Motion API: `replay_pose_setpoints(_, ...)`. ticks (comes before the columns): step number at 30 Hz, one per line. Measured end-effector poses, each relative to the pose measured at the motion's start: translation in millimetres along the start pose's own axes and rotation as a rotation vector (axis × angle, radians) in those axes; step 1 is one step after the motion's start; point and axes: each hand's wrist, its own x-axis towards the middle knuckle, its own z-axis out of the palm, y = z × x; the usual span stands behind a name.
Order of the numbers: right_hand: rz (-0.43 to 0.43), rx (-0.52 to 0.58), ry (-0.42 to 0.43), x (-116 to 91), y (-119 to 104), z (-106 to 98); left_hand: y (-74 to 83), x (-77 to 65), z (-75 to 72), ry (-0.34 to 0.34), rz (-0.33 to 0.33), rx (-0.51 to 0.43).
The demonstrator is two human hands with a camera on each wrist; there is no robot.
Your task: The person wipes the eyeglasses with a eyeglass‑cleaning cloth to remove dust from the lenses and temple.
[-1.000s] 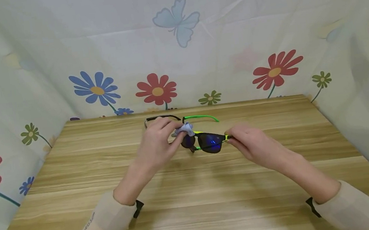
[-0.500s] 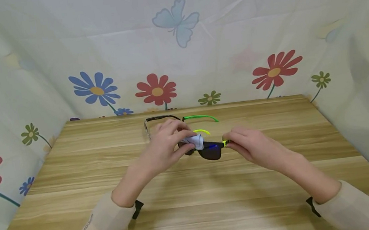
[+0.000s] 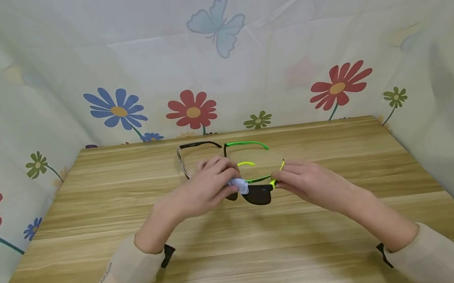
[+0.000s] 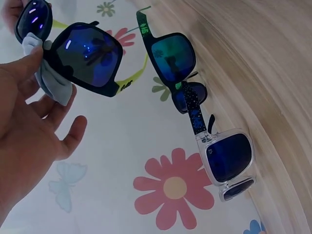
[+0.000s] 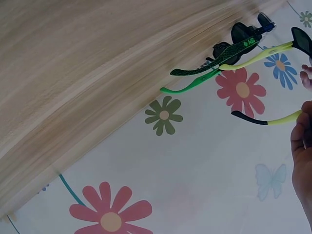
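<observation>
My right hand (image 3: pixel 314 180) grips black sunglasses (image 3: pixel 258 195) with yellow temples near one hinge, holding them above the table. Between the thumb and fingers of my left hand (image 3: pixel 203 192) is a light blue cloth (image 3: pixel 239 185), pinched against the bridge between the lenses. From the left wrist, the cloth (image 4: pixel 53 87) hangs beside a shiny blue lens (image 4: pixel 90 53), and the lower fingers spread away from it. In the right wrist view a yellow temple with a black tip (image 5: pixel 273 120) sticks out from the right hand (image 5: pixel 303 146), which is cut off at the edge.
Two other pairs lie behind the hands: sunglasses with green temples (image 3: pixel 248 143) and sunglasses with a clear front (image 4: pixel 201 146) and a dark temple (image 3: pixel 199 144). The wooden table (image 3: pixel 267 259) meets a flowered curtain (image 3: pixel 281 97) at its back edge.
Both hands have brought the sunglasses nearer the body and tilted them. The left hand's cloth has shifted right, from the left lens area to the bridge. The other two pairs stay put.
</observation>
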Motion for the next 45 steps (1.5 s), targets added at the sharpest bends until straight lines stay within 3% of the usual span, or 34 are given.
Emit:
replay_pose_setpoints(4,-0.017,-0.025,-0.009,1.2,-0.7,0.6,1.0,-0.2,2.1,-0.084,-0.030,0.035)
replay_pose_setpoints(8,-0.034,-0.045,-0.008,1.4,-0.5,2.0,1.5,0.3,4.4,-0.114,-0.029,0.076)
replay_pose_setpoints(15,-0.024,-0.075,0.018,0.6,0.9,4.4,1.8,-0.3,9.0,-0.059,0.022,0.181)
replay_pose_setpoints(21,0.015,-0.031,0.072,0.5,1.7,5.6,2.8,-1.0,11.0,0.000,0.038,0.262)
replay_pose_setpoints(25,0.127,0.035,0.055,-0.1,2.0,5.2,2.4,-1.5,13.5,0.067,0.048,0.305)
replay_pose_setpoints(32,0.433,0.244,0.109,-0.4,2.2,4.4,-0.1,-0.7,19.7,0.155,0.024,0.369)
replay_pose_setpoints(37,0.634,0.405,0.005,1.4,0.3,4.4,2.1,1.6,22.0,0.167,0.013,0.415)
replay_pose_setpoints(40,0.712,0.512,-0.047,3.0,-0.6,7.2,3.5,2.4,24.4,0.165,0.016,0.469)
replay_pose_setpoints(45,0.767,0.658,-0.013,5.2,-1.8,10.9,4.8,3.4,29.2,0.176,0.036,0.554)
